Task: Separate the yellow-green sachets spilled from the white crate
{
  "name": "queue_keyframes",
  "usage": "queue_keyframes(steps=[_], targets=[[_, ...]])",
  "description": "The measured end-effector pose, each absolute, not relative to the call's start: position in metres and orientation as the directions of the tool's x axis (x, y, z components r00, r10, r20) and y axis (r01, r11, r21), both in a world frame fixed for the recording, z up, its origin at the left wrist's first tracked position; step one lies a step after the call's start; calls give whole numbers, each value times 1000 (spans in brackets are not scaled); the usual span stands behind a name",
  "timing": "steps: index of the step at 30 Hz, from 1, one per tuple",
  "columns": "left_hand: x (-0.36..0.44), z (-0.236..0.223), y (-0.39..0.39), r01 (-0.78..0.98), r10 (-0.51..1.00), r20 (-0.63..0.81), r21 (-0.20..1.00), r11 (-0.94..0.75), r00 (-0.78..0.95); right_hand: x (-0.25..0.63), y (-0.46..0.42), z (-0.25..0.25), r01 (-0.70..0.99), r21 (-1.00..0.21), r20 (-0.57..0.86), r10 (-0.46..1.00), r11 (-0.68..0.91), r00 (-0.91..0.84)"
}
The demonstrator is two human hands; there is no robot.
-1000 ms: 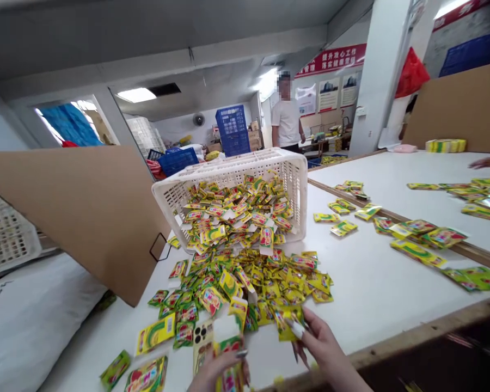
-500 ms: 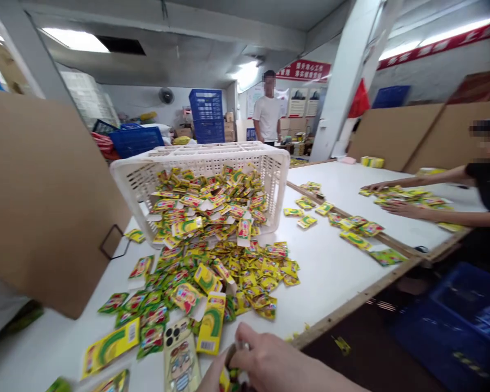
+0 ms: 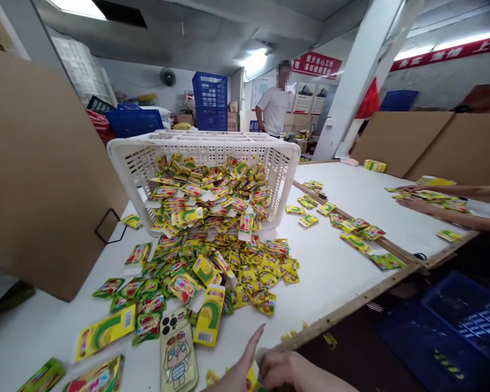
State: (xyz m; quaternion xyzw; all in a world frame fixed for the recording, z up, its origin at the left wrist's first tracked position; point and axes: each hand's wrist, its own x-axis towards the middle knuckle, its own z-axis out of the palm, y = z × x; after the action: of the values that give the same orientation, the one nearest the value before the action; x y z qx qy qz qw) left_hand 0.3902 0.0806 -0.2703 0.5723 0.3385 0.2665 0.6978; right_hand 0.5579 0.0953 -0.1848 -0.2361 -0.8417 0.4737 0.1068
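At the bottom edge, my left hand (image 3: 239, 370) is closed around a small yellow carton (image 3: 251, 378), its thumb pointing up. My right hand (image 3: 288, 369) has curled fingers against the carton's pale end; what they pinch is hidden. Just left of my hands lie a phone in a cartoon case (image 3: 178, 351) and a yellow carton with a barcode (image 3: 209, 316). Beyond them, green and yellow sachets (image 3: 249, 280) spread out from a white plastic basket (image 3: 288, 185) on its side, heaped with more small cartons and sachets.
Along the right runs the table's wooden edge (image 3: 330, 321), with blue crates (image 3: 453, 326) below. A tall cardboard sheet (image 3: 36, 179) stands on the left. Across the table, a co-worker's hands (image 3: 418, 204) rest on packets. Another person (image 3: 274, 109) stands behind the basket.
My hands have shifted right and down, and my left thumb now points up. The view has turned slightly. The standing person has turned, and the co-worker sits further out of frame.
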Motion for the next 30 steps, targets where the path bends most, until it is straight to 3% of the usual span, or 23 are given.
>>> queue_keyframes(steps=[2,4,6,8,9,11,14,16,18,21,24,27,30], targets=[[400,-261,79,2,769,-152,981,192,621,574,98,-182,311,-844,-30,541,437,-840],[402,-245,78,-1,822,-69,997,84,566,606,114,-173,413,-815,-7,706,406,-708],[390,-228,78,125,910,8,990,-66,415,647,144,-160,624,-727,103,944,287,-314],[365,-217,76,341,979,51,933,-117,198,683,177,-153,838,-531,288,957,127,38],[350,-215,75,443,993,68,891,-102,91,692,190,-154,913,-400,407,908,81,98],[315,-217,74,626,994,97,779,-40,-57,690,205,-169,945,-285,460,888,161,-13],[269,-228,70,855,961,129,497,150,-244,645,200,-216,826,-232,333,840,514,-429],[250,-233,67,888,922,143,357,291,-360,613,189,-249,759,-139,294,758,636,-582],[241,-236,66,884,900,150,310,350,-409,597,183,-272,736,-97,307,724,670,-618],[238,-238,67,896,912,146,300,329,-384,599,183,-283,738,-260,367,770,623,-522],[235,-241,71,881,896,136,295,371,-422,607,178,-276,663,-639,316,919,390,-236],[226,-248,75,836,854,113,306,456,-508,600,167,-266,304,-942,125,990,138,-63],[213,-256,80,784,828,64,368,500,-558,580,155,-255,45,-999,18,988,25,-155]])
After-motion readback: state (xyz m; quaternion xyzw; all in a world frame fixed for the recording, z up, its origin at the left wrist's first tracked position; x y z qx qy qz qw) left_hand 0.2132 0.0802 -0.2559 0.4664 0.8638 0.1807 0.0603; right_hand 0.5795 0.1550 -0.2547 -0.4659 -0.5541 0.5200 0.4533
